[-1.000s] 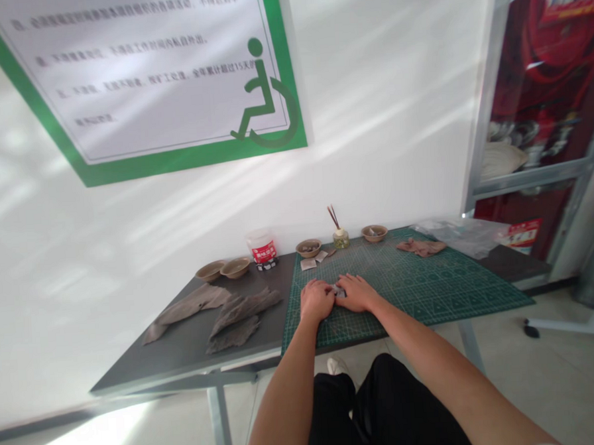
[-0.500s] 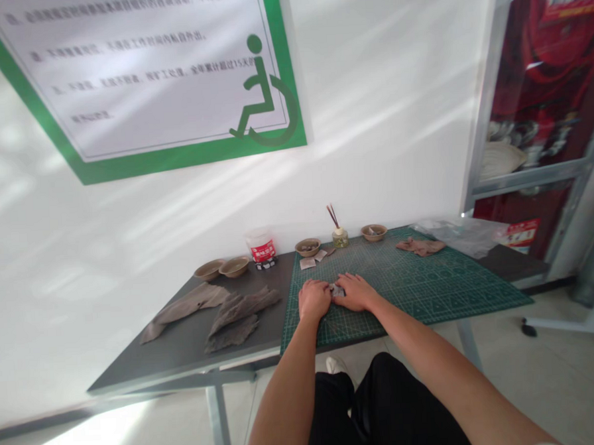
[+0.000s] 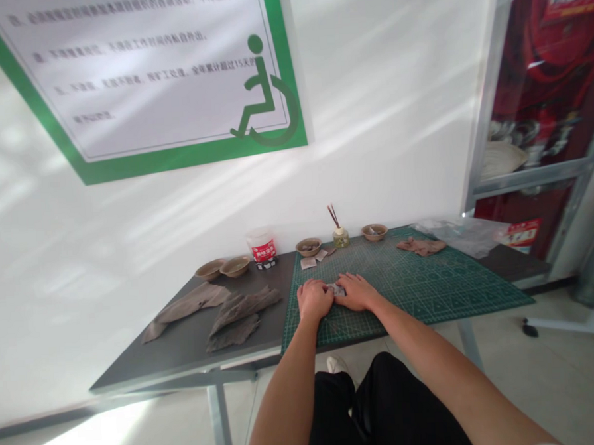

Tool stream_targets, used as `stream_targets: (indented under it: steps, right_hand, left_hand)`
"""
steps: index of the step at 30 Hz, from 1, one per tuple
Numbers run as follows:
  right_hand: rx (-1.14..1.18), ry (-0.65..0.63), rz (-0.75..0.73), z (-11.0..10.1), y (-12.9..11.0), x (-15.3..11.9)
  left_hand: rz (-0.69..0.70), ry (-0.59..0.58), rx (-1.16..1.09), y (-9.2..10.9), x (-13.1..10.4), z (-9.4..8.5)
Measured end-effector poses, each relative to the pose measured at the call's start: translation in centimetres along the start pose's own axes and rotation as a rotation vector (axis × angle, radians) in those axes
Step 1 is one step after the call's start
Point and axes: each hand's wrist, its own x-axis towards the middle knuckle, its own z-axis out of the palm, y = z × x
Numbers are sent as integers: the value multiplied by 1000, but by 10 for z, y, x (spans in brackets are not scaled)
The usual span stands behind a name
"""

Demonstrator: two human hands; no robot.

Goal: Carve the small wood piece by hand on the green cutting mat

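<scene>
A small greyish patterned piece [image 3: 336, 289] lies on the green cutting mat [image 3: 404, 283], between my two hands. My left hand [image 3: 315, 298] grips its left side with bent fingers. From the right, my right hand [image 3: 354, 292] holds the other side, thumb and fingers at its edge. Behind the hands lie pale square pieces [image 3: 308, 264] on the mat, beside a brown bowl [image 3: 309, 247] with small bits in it.
Left on the dark table [image 3: 184, 358] are grey-brown cloths [image 3: 239, 312], two bowls [image 3: 235, 267] and a red-labelled jar [image 3: 263, 249]. A reed bottle [image 3: 341, 237], another bowl [image 3: 374, 232], a brown cloth [image 3: 420, 246] and clear plastic [image 3: 461, 235] are at the back right.
A little more of the small piece shows between my hands. My left fingers have shifted slightly; my right hand is almost unmoved.
</scene>
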Motion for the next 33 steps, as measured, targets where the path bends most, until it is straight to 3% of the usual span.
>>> stream_targets:
  steps: [5,13,17,25,33]
  right_hand:
    - [-4,8,-10,1,0,0]
    - [-8,13,-6,3,2,1]
    - [-10,1,-2,3,2,2]
    - [2,-4,2,2,1,1]
    - [3,3,-6,3,2,2]
  left_hand:
    - [-22,46,20,-2,2,1]
    - [168,-41,-5,-2,5,0]
    - [132,-62,-6,0,3,-1]
    - [-32,20,34,1,0,-3]
    - [34,12,28,-3,3,-1]
